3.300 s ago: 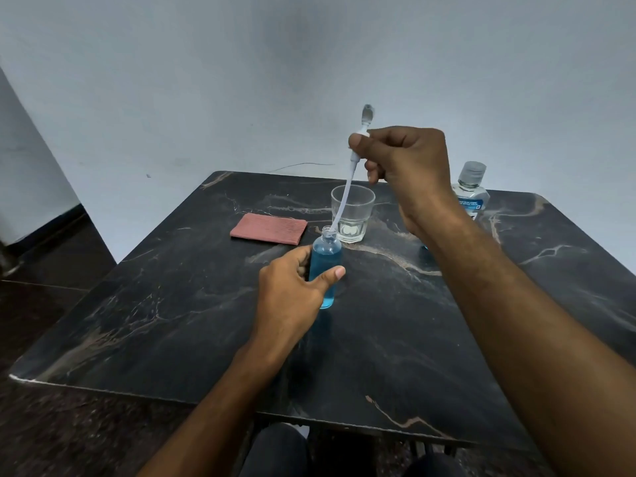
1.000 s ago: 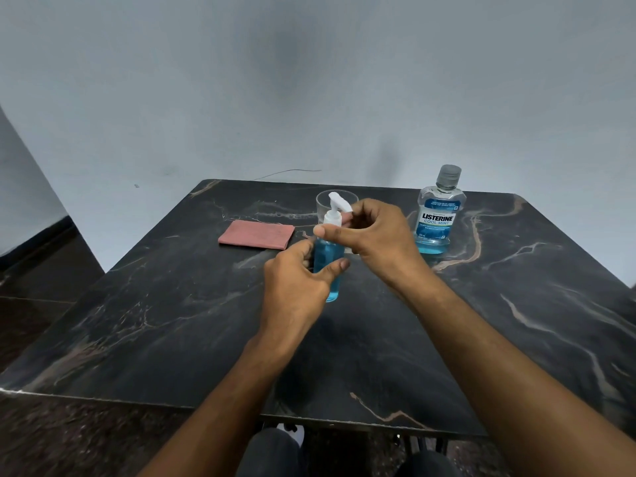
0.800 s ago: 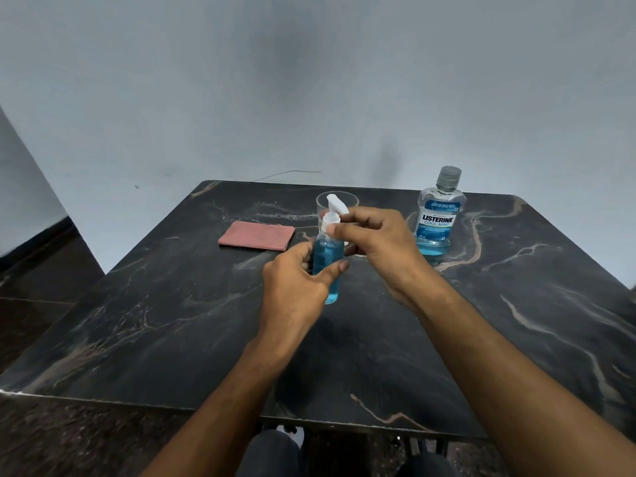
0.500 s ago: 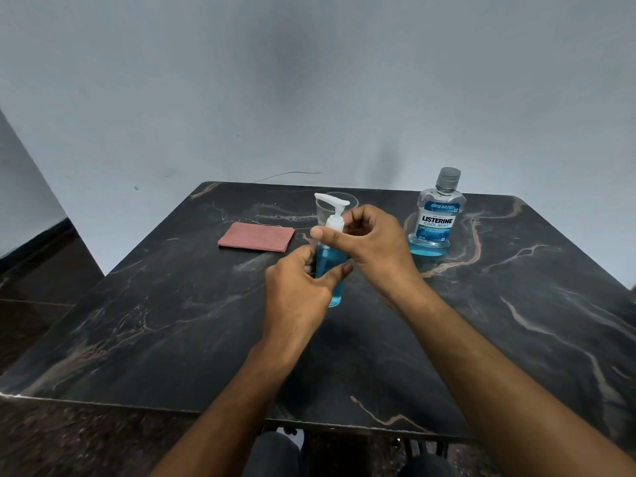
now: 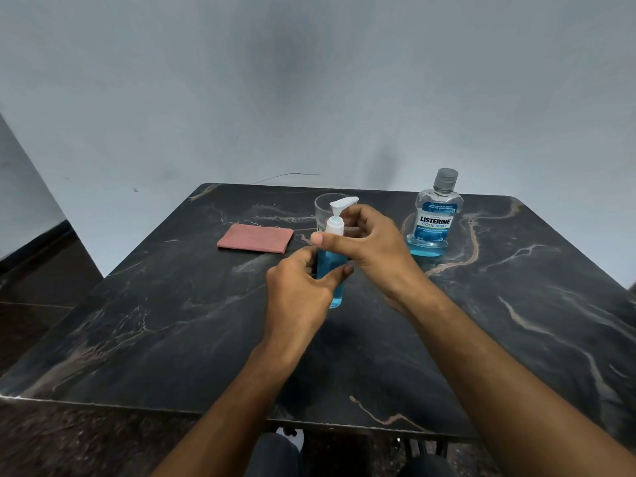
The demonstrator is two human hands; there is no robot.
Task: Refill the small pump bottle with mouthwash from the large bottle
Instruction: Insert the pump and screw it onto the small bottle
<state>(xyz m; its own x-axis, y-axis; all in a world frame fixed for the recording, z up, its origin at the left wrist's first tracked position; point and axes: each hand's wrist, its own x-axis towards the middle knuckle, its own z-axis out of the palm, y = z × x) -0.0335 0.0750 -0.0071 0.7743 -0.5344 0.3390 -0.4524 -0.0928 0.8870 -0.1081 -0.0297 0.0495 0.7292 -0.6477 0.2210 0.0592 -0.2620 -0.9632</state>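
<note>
The small pump bottle, filled with blue mouthwash, stands upright on the dark marble table. My left hand wraps around its body. Its white pump head sits on the bottle's neck, spout pointing right. My right hand pinches the pump's collar between thumb and fingers. The large mouthwash bottle, capped and with only a little blue liquid at the bottom, stands at the back right, apart from both hands.
A clear drinking glass stands just behind the pump bottle, partly hidden by my right hand. A folded pink cloth lies at the back left. A grey wall rises behind the table.
The pump with its tube went down into the bottle and now sits on the neck. Over the last second my right hand has been turning it, and the spout has swung round to the right.
</note>
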